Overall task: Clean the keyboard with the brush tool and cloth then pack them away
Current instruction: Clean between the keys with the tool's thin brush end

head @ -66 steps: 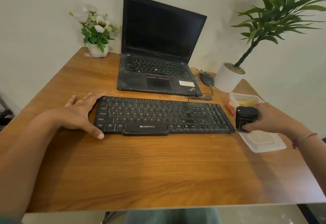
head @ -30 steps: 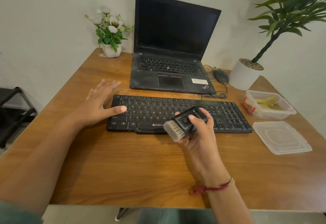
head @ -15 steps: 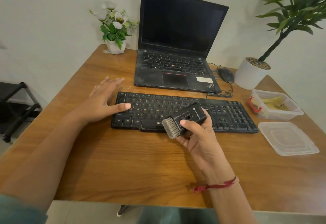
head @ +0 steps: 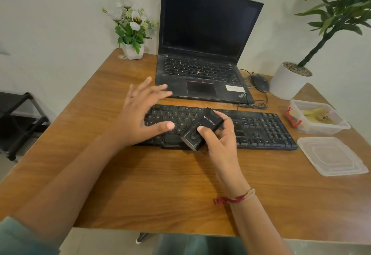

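The keyboard (head: 267, 130) lies flat across the middle of the desk, and brushing it is the step I am on. My left hand (head: 138, 114) hovers above its left end, holding nothing, fingers spread wide. I judge it should come down flat on that end so the board cannot slide under the strokes. My right hand (head: 218, 140) grips the brush tool (head: 202, 129) just above the middle keys, thumb on the slider on its side, fingers wrapped behind the body. Its lower end points toward the keyboard's near edge; I cannot make out bristles from here. I would be sure they are fully out, then sweep row by row in one direction, light enough not to lift a keycap.

The wooden table (head: 160, 184) stands against a pale wall. The laptop (head: 202, 39) sits open and dark just behind the keyboard, a potted plant (head: 289, 81) at the far right. A black rack (head: 24, 118) stands on the floor to the left. Near the right edge, the clear lid (head: 331, 156) lies beside its open container (head: 329, 128), with the yellowish cloth (head: 315, 114) inside. A small flower pot (head: 133, 50) and a mouse (head: 260, 82) sit at the back.
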{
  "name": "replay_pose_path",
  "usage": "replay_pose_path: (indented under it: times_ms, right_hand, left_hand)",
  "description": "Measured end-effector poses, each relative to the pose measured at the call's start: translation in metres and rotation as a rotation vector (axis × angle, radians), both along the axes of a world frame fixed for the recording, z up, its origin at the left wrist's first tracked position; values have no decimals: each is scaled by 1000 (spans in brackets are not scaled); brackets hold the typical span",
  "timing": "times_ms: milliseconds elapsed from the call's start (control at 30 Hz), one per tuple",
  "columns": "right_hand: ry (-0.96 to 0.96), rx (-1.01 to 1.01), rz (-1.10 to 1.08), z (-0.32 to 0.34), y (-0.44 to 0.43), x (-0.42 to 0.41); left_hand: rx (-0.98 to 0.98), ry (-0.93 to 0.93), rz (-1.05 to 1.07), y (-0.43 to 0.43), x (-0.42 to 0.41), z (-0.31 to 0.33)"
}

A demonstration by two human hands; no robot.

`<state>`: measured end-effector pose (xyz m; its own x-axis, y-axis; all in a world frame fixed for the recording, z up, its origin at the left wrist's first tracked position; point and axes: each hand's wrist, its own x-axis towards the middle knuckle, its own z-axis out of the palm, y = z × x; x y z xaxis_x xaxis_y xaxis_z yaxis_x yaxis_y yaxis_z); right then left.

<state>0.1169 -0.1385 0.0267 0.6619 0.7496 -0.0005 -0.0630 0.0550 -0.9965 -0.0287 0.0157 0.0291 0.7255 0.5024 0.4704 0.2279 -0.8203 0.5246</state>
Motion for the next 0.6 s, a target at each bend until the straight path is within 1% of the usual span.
replay_pose_path:
  times_ms: [167,233,333,400,467,600]
  right_hand:
    - [78,34,45,-2,2,1]
    - [65,38,91,-2,2,2]
    - [105,69,142,0,2,4]
    - [127,95,190,1,1,8]
    - [141,110,234,2,-1,10]
    - [121,152,282,0,-1,10]
  left_hand:
    - [119,118,-175,-22,16,1]
    - [86,126,-200,-24,18,-1]
    - [-64,72,-201,-25,16,0]
    - [-114,51,-191,-25,14,2]
    - [-117,52,-179,-24,13,1]
    - [-48,9,-156,-24,14,-3]
